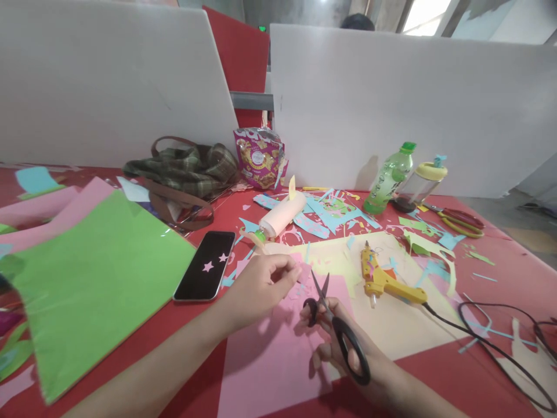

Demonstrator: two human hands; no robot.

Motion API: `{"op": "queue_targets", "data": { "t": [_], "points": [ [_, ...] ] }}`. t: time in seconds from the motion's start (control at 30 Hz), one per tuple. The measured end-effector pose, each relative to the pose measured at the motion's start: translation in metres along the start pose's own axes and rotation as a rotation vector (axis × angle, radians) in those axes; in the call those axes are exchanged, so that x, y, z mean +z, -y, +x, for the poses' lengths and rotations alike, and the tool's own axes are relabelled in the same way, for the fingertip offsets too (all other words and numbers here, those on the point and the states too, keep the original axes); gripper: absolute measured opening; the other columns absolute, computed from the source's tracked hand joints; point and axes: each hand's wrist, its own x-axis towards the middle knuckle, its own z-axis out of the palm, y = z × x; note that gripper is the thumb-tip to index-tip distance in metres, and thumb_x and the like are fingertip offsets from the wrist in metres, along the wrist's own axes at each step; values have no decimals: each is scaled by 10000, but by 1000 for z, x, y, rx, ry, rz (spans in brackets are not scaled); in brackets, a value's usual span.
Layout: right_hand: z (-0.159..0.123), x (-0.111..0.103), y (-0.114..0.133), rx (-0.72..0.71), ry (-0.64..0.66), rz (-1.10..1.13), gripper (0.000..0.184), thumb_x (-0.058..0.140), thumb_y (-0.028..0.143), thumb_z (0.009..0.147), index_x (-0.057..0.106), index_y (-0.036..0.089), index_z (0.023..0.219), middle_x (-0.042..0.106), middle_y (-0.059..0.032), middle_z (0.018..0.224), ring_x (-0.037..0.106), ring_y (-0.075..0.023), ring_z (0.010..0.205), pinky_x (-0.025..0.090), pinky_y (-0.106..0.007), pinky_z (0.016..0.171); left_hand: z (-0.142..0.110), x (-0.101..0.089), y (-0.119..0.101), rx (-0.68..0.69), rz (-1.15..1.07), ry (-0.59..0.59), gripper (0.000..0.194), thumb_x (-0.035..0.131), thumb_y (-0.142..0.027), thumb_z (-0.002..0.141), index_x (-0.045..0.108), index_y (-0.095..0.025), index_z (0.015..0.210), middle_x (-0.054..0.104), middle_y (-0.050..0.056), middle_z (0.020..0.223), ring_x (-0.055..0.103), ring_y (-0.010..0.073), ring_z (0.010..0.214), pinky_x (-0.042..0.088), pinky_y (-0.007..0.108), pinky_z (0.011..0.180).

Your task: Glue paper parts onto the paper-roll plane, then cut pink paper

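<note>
My left hand (261,284) is closed in a pinch on a small piece of pink paper (305,270), which juts out past its fingertips. In my right hand (348,313) is a pair of scissors (327,302) with dark handles. Its blades are spread and point up and away from me, close to the pink piece but apart from it. Beneath both hands lies a sheet of pink paper (270,360), with small pink scraps near its far end. Two pink paper stars (208,266) rest on a dark-screened phone (202,281) to the left.
A yellow glue gun (385,283) lies on cream paper at right, its cord trailing rightward. Behind stand a green bottle (387,180) and a clear jar (421,187); pliers (461,220) lie nearby. A paper-wrapped bottle (284,216), snack bag (260,158) and green sheet (104,278) are further left.
</note>
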Motion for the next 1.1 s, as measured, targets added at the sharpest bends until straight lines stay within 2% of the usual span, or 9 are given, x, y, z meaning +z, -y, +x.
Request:
{"op": "queue_targets", "data": {
  "t": [0.27,0.4,0.53,0.87,1.1],
  "points": [
    [1,0,1,5,4,10,474,689,426,552,408,253,892,393,-44,976,430,-156,790,438,-329,642,2,3,1,-26,0,10,277,382,-327,785,384,-160,564,329,-57,513,325,70,486,265,193,472],
    [2,0,2,13,-9,3,449,675,402,590,396,250,907,404,-59,1013,434,-177,866,436,-316,636,2,4,1,-40,3,14,273,379,-335,781,385,-163,569,327,-57,518,332,71,476,264,193,461],
    [3,0,5,8,9,-3,479,665,447,581,388,245,916,414,-73,1025,425,-203,925,435,-322,639,1,4,1,-38,19,-1,275,374,-335,778,383,-163,563,337,-55,515,350,75,483,274,193,465],
    [-1,3,8,18,-22,-34,433,614,477,628,396,236,914,468,-66,975,490,-188,826,400,-318,651,1,5,0,-28,13,-44,271,379,-294,765,372,-158,531,307,-55,509,317,72,482,267,194,462],
    [0,0,6,16,-22,-45,408,622,442,642,400,231,913,483,-52,948,510,-166,767,372,-309,677,0,8,1,-41,-12,-11,244,381,-283,764,368,-161,553,312,-56,529,310,72,500,269,191,474]
  ]
}}
